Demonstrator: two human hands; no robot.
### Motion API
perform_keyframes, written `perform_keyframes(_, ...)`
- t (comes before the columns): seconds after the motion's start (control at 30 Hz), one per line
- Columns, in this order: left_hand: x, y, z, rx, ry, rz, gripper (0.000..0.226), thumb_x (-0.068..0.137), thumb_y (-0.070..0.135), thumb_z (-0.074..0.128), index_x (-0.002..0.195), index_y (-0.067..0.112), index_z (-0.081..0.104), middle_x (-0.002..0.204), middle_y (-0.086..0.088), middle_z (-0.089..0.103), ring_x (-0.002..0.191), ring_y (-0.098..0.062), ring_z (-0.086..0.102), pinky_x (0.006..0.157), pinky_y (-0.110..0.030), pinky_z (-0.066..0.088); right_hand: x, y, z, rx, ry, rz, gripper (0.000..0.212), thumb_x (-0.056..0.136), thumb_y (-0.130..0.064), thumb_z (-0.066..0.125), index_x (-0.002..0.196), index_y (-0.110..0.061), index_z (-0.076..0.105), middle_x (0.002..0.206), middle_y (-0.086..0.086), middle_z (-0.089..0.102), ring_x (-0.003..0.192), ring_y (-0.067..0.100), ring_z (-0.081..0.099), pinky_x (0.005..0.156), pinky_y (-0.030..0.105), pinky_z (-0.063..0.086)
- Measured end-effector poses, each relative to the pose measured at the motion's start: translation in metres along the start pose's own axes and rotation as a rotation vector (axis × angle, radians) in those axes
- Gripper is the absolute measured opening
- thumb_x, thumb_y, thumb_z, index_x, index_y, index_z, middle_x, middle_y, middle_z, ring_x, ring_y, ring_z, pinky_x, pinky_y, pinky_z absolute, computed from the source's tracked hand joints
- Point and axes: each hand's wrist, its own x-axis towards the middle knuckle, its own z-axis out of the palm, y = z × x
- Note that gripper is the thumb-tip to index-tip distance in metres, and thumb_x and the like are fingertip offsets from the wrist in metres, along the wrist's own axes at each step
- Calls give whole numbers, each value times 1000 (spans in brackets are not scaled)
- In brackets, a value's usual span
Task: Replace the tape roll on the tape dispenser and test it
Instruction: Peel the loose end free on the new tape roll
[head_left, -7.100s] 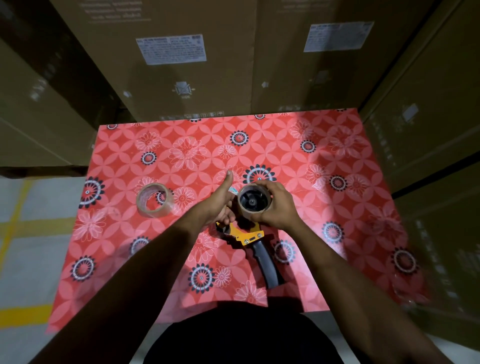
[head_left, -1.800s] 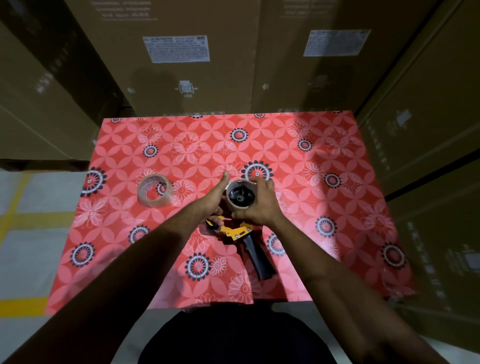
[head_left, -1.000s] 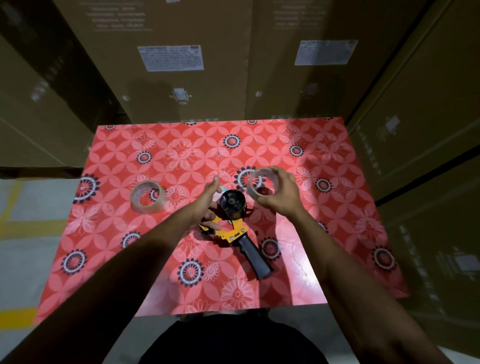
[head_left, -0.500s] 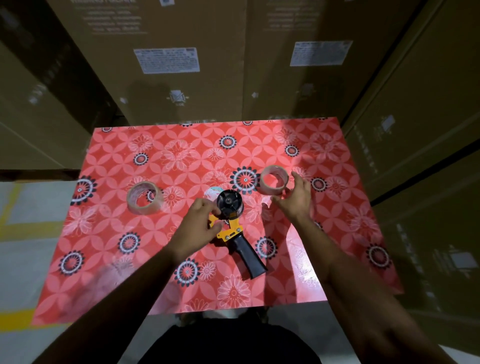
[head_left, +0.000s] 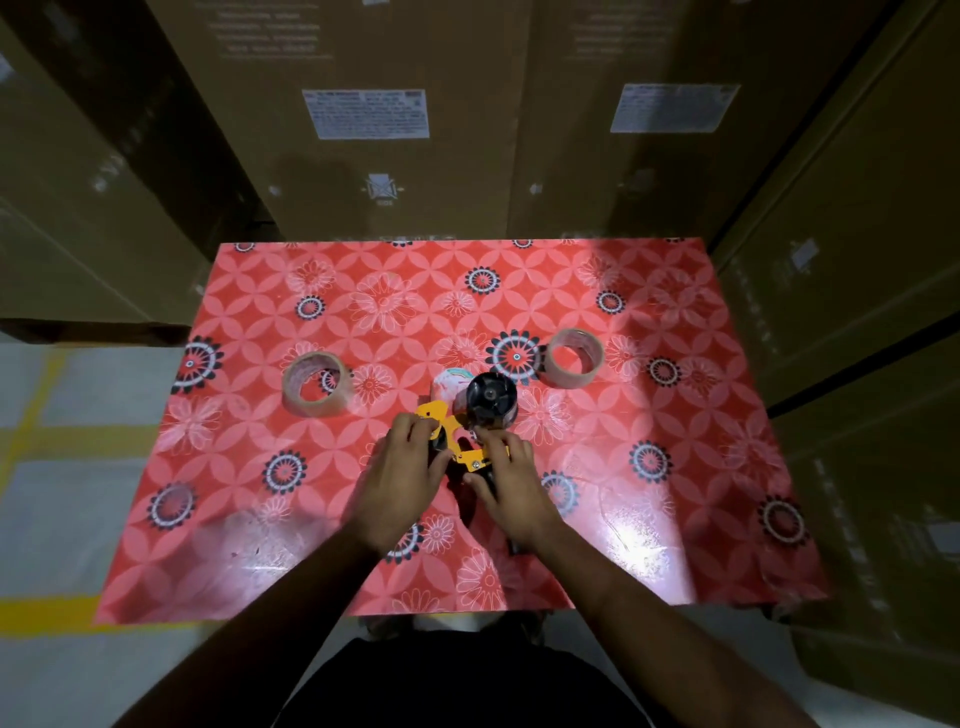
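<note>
On red table (head_left: 675, 415), both hands' fingers (head_left: 415, 431) curled, gripping yellow tape dispenser (head_left: 457, 447).

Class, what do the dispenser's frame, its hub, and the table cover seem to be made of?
Dispenser frame: likely painted metal, flat yellow plate with screws. Hub: probably black moulded plastic, slightly shiny. Table cover: seemingly glossy plastic sheet; it shows glare and creases.

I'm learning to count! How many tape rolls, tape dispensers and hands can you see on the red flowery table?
Tape rolls: 2, the left tape roll and the right tape roll.
Tape dispensers: 1, the tape dispenser.
Hands: 2, the left hand and the right hand, both on the dispenser.
Total: 5
</note>
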Motion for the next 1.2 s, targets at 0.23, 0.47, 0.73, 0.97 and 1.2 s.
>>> perform_keyframes(0.23,13,-4,-8,37,-77,-5,62,104,35,48,157,12,26,165,-6,22,146,-26,35,115,-43,40,29,-20,12,88,74,72,54,100,-24,58,149,-19,38,143,10,39,131,26,36,110,38,36)
perform_keyframes(0.47,23,-13,-8,167,-213,53,80,105,40,42,161,13,-7,168,-7,-18,157,-20,-8,127,-38,9,48,-27,12,75,62,144,59,99,-24,58,153,-21,32,146,13,36,133,30,40,110,46,42)
perform_keyframes(0.73,9,-64,-42,290,-17,49,64,95,30,55,153,12,35,159,-11,39,145,-31,35,118,-46,31,27,-47,-5,-283,113,36,71,89,-24,66,153,-18,36,158,14,32,140,34,33,109,49,41)
perform_keyframes(0.97,30,-123,-83,364,90,-98,46,82,15,68,127,12,58,120,-9,65,115,-31,56,94,-44,44,33,-90,25,-506,101,-168,52,73,-22,72,123,-15,60,142,11,53,126,33,49,96,47,39)
perform_keyframes(1.2,49,-145,-84,215,95,-76,16,91,16,66,103,23,74,97,-4,74,96,-25,58,84,-39,32,47,-119,44,-179,84,-140,48,89,-14,62,136,-14,54,139,9,52,128,28,46,106,40,43)
